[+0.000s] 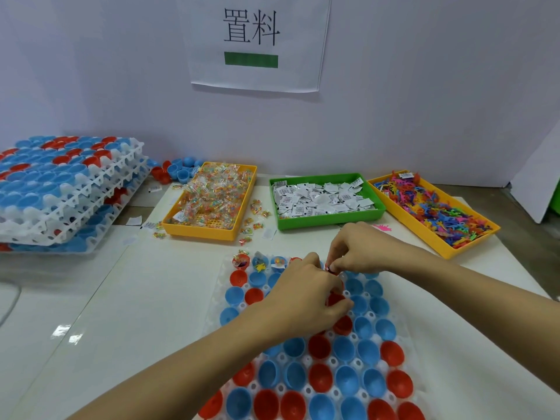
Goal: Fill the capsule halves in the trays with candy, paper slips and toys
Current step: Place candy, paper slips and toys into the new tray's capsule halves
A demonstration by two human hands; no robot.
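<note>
Pale wall panels back the desk (pixel 169 301), with a printed sign (pixel 254 40) pinned above. Along the far edge sit a yellow bin of wrapped candy (pixel 212 197), a green bin of paper slips (pixel 321 197) and a yellow bin of coloured toys (pixel 436 210). At the far left corner stands a stack of white trays (pixel 69 189) holding red and blue halves. Near the front edge lies the working tray (pixel 406 338) of capsule halves; a few in its far row already hold items. Left hand (pixel 306 295) rests over the tray, fingers curled around a red half (pixel 335 298). Right hand (pixel 360 250) pinches something small at the far row.
</note>
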